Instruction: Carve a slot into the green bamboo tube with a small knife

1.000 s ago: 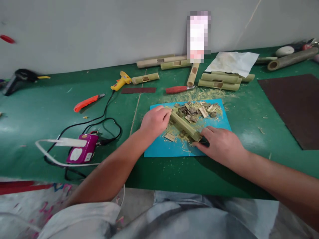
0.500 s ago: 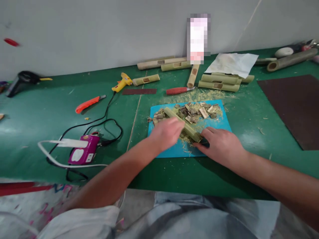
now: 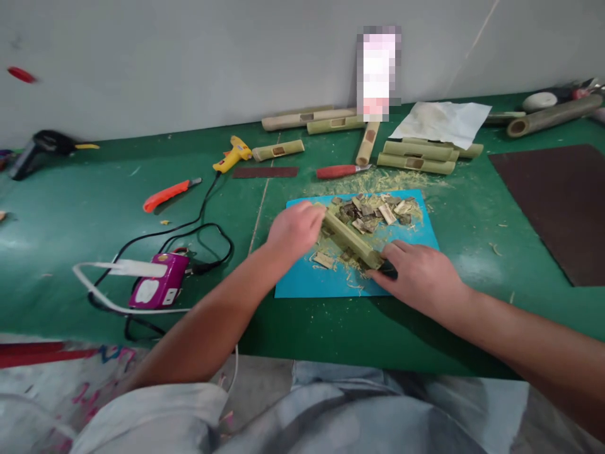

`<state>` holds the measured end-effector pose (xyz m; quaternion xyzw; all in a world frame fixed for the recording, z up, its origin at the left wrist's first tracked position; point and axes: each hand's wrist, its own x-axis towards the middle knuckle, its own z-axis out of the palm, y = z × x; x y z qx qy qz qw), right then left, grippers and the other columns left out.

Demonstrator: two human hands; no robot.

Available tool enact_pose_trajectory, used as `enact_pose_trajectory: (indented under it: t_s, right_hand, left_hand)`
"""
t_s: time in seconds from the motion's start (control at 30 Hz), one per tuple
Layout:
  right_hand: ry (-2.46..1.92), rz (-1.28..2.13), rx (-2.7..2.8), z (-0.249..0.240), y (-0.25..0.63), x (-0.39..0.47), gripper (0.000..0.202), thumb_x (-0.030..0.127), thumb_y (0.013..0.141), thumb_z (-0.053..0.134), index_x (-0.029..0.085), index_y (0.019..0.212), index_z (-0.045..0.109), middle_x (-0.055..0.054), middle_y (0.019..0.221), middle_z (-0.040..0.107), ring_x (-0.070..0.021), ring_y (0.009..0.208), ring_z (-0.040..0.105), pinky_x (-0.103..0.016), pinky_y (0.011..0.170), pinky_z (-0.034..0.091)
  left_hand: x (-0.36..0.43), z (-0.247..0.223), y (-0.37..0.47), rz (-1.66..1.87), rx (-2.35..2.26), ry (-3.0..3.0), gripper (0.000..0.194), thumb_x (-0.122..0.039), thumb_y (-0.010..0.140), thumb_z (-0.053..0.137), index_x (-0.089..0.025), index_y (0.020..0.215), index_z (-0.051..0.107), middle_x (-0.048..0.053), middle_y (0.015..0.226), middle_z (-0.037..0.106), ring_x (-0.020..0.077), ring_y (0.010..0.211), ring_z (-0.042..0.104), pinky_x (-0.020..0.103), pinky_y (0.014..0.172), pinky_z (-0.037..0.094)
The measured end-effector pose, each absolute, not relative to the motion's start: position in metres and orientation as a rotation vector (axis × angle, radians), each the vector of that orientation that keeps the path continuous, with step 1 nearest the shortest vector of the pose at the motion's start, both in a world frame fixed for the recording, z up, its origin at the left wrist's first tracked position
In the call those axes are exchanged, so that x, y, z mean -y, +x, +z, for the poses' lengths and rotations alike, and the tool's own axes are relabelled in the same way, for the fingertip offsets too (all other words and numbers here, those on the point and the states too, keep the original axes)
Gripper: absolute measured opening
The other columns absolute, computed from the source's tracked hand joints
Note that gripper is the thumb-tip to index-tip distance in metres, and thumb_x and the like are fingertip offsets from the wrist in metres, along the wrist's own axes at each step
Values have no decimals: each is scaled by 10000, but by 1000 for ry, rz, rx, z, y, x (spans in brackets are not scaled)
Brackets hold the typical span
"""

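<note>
A pale green bamboo tube (image 3: pixel 350 239) lies slanted over a blue mat (image 3: pixel 295 284). My left hand (image 3: pixel 299 226) is closed at the tube's far end; its fingertips are partly hidden, so a small thing in them cannot be ruled out. At the near end, my right hand (image 3: pixel 418 271) grips the tube between thumb and fingers. Something dark (image 3: pixel 389 270) shows under that hand, too covered to name. Beyond the tube is a heap of bamboo chips (image 3: pixel 366 211), with fine shavings scattered around.
A red-handled knife (image 3: pixel 338 171), more bamboo tubes (image 3: pixel 416 162) and a white sheet (image 3: pixel 439 123) lie behind the mat. To the left are an orange utility knife (image 3: pixel 170 194), a yellow glue gun (image 3: pixel 232 154) and a corded purple power box (image 3: pixel 159 280). A dark brown board (image 3: pixel 558 202) lies right.
My left hand has moved away from me, from the tube's middle to its far end. A pale chip on the mat has come into view. My right hand has stayed in place.
</note>
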<state>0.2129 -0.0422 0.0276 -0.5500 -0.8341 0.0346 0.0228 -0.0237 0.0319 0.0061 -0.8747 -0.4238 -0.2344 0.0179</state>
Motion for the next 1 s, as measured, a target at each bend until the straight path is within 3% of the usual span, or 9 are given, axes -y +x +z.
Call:
enact_pose_trajectory:
  t_s: [0.07, 0.2, 0.37, 0.47, 0.67, 0.8, 1.0]
  right_hand:
    - [-1702, 114, 2588, 28, 213, 42, 292, 461, 910, 545, 189, 839, 623, -55, 806, 672, -193, 675, 614, -311, 581, 292]
    - [-1693, 107, 2603, 27, 212, 42, 281, 458, 906, 551, 193, 845, 622, -54, 809, 674, -192, 677, 611, -310, 579, 290]
    - [-1708, 107, 2594, 27, 213, 41, 299, 467, 916, 535, 191, 838, 619, -49, 809, 666, -179, 668, 598, -308, 579, 287]
    - [-1688, 107, 2610, 27, 213, 41, 282, 459, 904, 554, 192, 840, 620, -50, 805, 663, -179, 673, 598, -305, 579, 285]
    - [-1697, 115, 2579, 27, 213, 42, 283, 458, 907, 545, 195, 833, 618, -53, 800, 663, -185, 673, 594, -309, 580, 286]
    - [-1681, 122, 2593, 27, 213, 42, 268, 448, 899, 559, 193, 845, 621, -55, 813, 669, -185, 677, 601, -308, 580, 292]
    - [-1696, 125, 2588, 29, 213, 41, 278, 455, 901, 557, 194, 830, 621, -53, 800, 666, -183, 672, 602, -305, 573, 292]
  left_hand:
    - [-33, 7, -24, -691, 1291, -2698, 329, -227, 997, 408, -117, 890, 699, 85, 751, 624, 181, 689, 594, 289, 632, 481]
    - [-30, 6, -22, -622, 1135, -2829, 299, -228, 1005, 407, -136, 991, 691, 60, 757, 625, 155, 667, 577, 260, 611, 461]
    - [-29, 7, -22, -656, 1274, -2663, 342, -236, 999, 392, -130, 850, 682, 70, 713, 598, 158, 656, 554, 264, 600, 445]
    - [-24, 7, -20, -564, 1125, -2826, 325, -226, 999, 380, -150, 954, 692, 65, 753, 624, 154, 686, 578, 257, 623, 459]
    - [-25, 8, -20, -674, 1269, -2733, 323, -235, 994, 406, -127, 911, 699, 78, 756, 631, 164, 693, 588, 267, 622, 460]
    - [-21, 10, -19, -588, 1117, -2938, 299, -238, 1005, 413, -150, 1026, 698, 53, 759, 638, 145, 684, 599, 245, 616, 453]
    - [-24, 9, -22, -725, 1285, -2753, 322, -247, 1003, 414, -136, 936, 708, 68, 767, 642, 149, 688, 596, 257, 638, 479]
